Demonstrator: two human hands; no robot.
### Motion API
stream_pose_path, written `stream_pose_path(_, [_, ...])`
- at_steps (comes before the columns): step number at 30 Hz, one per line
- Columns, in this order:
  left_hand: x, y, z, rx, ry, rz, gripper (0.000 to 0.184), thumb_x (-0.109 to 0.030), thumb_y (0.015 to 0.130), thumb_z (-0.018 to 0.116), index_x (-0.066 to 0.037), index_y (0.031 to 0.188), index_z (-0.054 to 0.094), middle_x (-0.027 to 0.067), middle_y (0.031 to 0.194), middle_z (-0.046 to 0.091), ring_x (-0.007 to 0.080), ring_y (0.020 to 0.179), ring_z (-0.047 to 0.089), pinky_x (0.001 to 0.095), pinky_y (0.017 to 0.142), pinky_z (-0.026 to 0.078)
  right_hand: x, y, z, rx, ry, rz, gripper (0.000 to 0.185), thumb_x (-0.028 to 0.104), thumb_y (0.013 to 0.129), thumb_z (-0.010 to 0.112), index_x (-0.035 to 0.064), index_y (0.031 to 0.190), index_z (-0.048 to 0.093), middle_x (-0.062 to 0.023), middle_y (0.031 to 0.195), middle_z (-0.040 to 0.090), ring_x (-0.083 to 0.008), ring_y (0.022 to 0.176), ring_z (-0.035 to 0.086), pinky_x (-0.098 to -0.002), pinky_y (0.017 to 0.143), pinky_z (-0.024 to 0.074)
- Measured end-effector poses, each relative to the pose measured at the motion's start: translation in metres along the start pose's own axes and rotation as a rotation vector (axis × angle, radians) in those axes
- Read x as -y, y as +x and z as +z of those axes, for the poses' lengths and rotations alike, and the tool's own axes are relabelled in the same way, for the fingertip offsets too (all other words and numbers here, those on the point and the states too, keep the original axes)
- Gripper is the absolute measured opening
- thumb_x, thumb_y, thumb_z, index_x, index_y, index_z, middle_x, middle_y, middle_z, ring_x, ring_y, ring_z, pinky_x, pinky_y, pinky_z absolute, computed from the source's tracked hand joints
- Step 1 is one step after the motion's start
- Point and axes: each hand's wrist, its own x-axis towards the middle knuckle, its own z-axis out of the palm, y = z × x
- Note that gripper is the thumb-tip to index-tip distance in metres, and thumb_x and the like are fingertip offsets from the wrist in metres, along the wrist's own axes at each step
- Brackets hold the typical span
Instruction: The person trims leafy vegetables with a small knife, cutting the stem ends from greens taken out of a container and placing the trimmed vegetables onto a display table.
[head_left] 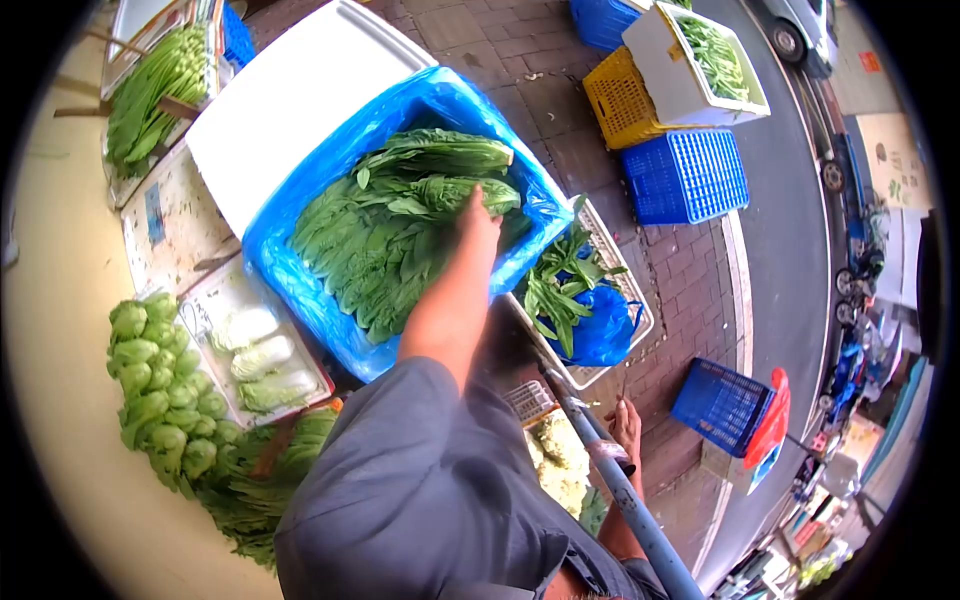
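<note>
My left hand (pixel 482 208) reaches into a box lined with a blue plastic bag (pixel 270 235). Its fingers close on the stem end of a bunch of leaf lettuce (pixel 440 197), with more long-leaved bunches lying beneath and beside it. Beyond a worn metal pole (pixel 625 490), my right hand (pixel 627 428) is low, its fingers curled together. Something thin seems to stick out from those fingers, too small to name. A white crate (pixel 645 322) beside the lined box holds leafy greens (pixel 556 290) and a blue plastic bag (pixel 603 325).
A white foam lid (pixel 310 90) lies against the lined box. Pale cabbages (pixel 262 357) and green heads (pixel 165 380) sit at left. Yellow (pixel 615 100) and blue crates (pixel 685 178), plus a foam box of green beans (pixel 745 100), stand by the road. Another blue crate (pixel 722 408) is lower right.
</note>
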Motion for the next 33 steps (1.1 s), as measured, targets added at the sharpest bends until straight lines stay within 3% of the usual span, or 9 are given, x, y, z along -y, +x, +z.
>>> stream_pose_path(4, [-0.027,-0.027,-0.014,0.092,0.005,-0.081,0.048,-0.039,0.083,0.080,-0.012,0.118,0.060,0.0092,0.106,0.068,0.0290,0.089,0.066,0.0427,0.068,0.055,0.043,-0.005,0.014,-0.024,0.162,-0.082,0.041,0.030,0.105,0.045,-0.0023,0.127,0.059,-0.0036,0.072,0.058,-0.0093,0.061,0.051,-0.0257,0.055,0.0440])
stream_pose_path(10, [-0.050,-0.162,-0.042,0.555,-0.173,-0.262,0.035,-0.037,0.093,0.069,-0.011,0.115,0.063,0.0082,0.107,0.070,0.0256,0.092,0.068,0.0387,0.072,0.058,0.133,0.038,0.016,0.121,0.198,-0.485,0.037,0.024,0.105,0.047,-0.0016,0.131,0.056,-0.0021,0.076,0.055,-0.0097,0.066,0.053,-0.0261,0.061,0.0464])
stream_pose_path(15, [-0.007,-0.255,-0.035,0.744,-0.326,-0.291,0.047,-0.038,0.092,0.070,-0.008,0.125,0.057,0.0096,0.118,0.065,0.0275,0.098,0.067,0.0378,0.073,0.060,0.221,0.022,0.010,0.056,-0.101,-0.971,0.047,0.018,0.102,0.051,0.0014,0.145,0.043,-0.0076,0.087,0.062,-0.0160,0.075,0.060,-0.0299,0.070,0.0510])
stream_pose_path(17, [0.011,-0.287,-0.034,0.808,-0.372,-0.355,0.044,-0.037,0.092,0.069,-0.008,0.124,0.057,0.0098,0.120,0.065,0.0266,0.101,0.067,0.0379,0.073,0.060,0.241,-0.001,0.006,0.044,-0.145,-0.967,0.061,0.014,0.095,0.060,0.0000,0.149,0.035,-0.0176,0.092,0.065,-0.0318,0.079,0.064,-0.0397,0.073,0.0505])
stream_pose_path(18, [0.020,-0.297,-0.032,0.876,-0.400,-0.383,0.042,-0.035,0.093,0.069,-0.009,0.125,0.058,0.0104,0.123,0.064,0.0270,0.106,0.066,0.0424,0.081,0.059,0.241,-0.004,0.004,0.005,-0.195,-1.045,0.064,0.016,0.097,0.058,0.0025,0.152,0.029,-0.0157,0.095,0.067,-0.0220,0.080,0.064,-0.0350,0.074,0.0514])
stream_pose_path(22, [0.053,-0.329,-0.043,0.855,-0.418,-0.417,0.044,-0.034,0.093,0.069,-0.010,0.129,0.057,0.0097,0.126,0.064,0.0288,0.116,0.061,0.0483,0.101,0.049,0.243,-0.023,0.001,-0.012,0.027,-1.171,0.059,0.015,0.098,0.057,0.0018,0.150,0.032,-0.0111,0.103,0.067,-0.0178,0.080,0.063,-0.0329,0.076,0.0528])
stream_pose_path(26, [0.065,-0.343,-0.053,0.883,-0.430,-0.402,0.044,-0.034,0.093,0.069,-0.010,0.129,0.057,0.0090,0.126,0.064,0.0284,0.115,0.062,0.0470,0.100,0.051,0.225,-0.026,-0.005,-0.028,0.040,-1.105,0.053,0.012,0.099,0.055,0.0022,0.148,0.036,-0.0078,0.101,0.065,-0.0111,0.079,0.059,-0.0263,0.069,0.0518])
stream_pose_path(29, [0.068,-0.346,-0.061,0.881,-0.431,-0.392,0.044,-0.035,0.094,0.068,-0.011,0.128,0.057,0.0087,0.126,0.064,0.0270,0.115,0.062,0.0462,0.099,0.051,0.225,-0.040,-0.012,0.058,0.064,-1.006,0.053,0.009,0.096,0.058,-0.0027,0.144,0.039,-0.0214,0.121,0.063,-0.0285,0.106,0.066,-0.0380,0.091,0.0504])
stream_pose_path(33, [0.067,-0.348,-0.070,0.874,-0.362,-0.317,0.041,-0.037,0.095,0.066,-0.013,0.127,0.058,0.0072,0.125,0.064,0.0240,0.113,0.063,0.0435,0.095,0.054,0.207,-0.030,-0.017,-0.016,-0.007,-1.089,0.045,0.009,0.099,0.055,-0.0001,0.142,0.045,-0.0122,0.104,0.066,-0.0174,0.085,0.063,-0.0308,0.074,0.0518])
